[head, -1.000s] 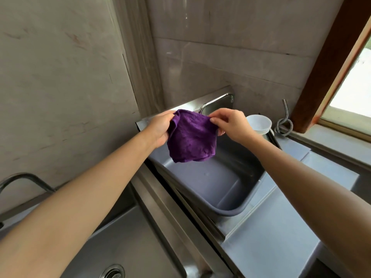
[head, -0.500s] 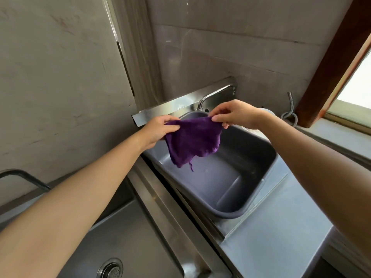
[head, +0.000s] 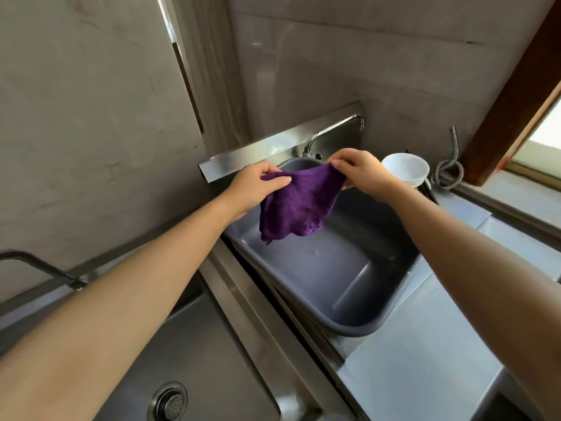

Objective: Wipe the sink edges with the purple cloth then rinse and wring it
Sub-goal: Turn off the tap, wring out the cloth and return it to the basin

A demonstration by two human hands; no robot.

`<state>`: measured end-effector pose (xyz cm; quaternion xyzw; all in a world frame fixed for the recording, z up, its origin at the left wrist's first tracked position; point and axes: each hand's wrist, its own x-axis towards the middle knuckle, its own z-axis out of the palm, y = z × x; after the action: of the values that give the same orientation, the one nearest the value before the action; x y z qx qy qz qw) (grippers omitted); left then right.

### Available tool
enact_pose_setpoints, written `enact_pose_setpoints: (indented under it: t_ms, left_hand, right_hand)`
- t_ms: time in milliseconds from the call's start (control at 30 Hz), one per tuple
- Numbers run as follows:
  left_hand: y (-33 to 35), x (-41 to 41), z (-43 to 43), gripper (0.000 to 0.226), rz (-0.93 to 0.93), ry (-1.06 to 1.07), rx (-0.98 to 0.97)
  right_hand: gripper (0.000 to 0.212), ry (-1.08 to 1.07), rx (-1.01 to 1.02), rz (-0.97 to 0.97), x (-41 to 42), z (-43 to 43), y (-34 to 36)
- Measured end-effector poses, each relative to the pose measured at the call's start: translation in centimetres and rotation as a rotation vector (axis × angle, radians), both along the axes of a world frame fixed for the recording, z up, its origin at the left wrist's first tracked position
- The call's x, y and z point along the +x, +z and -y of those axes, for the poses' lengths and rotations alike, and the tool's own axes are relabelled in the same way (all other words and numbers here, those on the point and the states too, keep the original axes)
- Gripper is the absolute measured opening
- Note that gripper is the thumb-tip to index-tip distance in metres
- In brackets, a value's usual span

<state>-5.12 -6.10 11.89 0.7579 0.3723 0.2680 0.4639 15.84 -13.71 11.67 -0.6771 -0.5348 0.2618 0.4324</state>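
Above grey basin (head: 358,326): left hand (head: 255,189), right hand (head: 361,171) pinch purple cloth (head: 299,205) corners.

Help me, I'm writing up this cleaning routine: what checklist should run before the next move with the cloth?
1. Both hands grip the cloth: ok; left hand and right hand pinch its top corners.
2. Cloth over the basin: ok; it hangs open there.
3. Tap running for rinsing: not ok; no water shows.
4. Bowls out of the way: ok; stacked behind the right hand.
5. Sink edges already wiped: cannot tell.
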Motion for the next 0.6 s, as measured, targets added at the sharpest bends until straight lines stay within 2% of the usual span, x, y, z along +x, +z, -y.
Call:
enact_pose_setpoints:
  t_ms: [67,133,233,300,433,600]
  left_hand:
    - [-0.4,0.6,0.0,0.008,0.034,0.024,-0.068]
    - [-1.4,1.0,-0.1,0.003,0.024,0.054,-0.169]
    - [-3.8,1.4,-0.7,0.011,-0.031,0.072,-0.403]
    - [-5.5,1.8,-1.4,0.019,-0.157,0.077,-0.472]
    - [-8.7,2.4,-3.5,0.016,-0.501,0.117,-0.438]
    - [-10.6,1.4,-6.4,0.030,-0.867,0.061,-0.178]
  right_hand:
    - [0.018,-0.039,-0.023,-0.104,0.3,-0.3,-0.6]
    - [0.021,-0.083,-0.037,-0.113,0.4,-1.2,-1.2]
    - [0.023,-0.127,-0.066,0.089,0.3,-3.1,-3.1]
    - [0.024,-0.104,-0.148,0.193,-0.3,-4.7,-5.2]
    - [0.025,-0.060,-0.328,0.290,-1.9,-8.0,-9.8]
    - [0.034,-0.076,-0.412,0.254,-4.2,-11.2,-12.1]
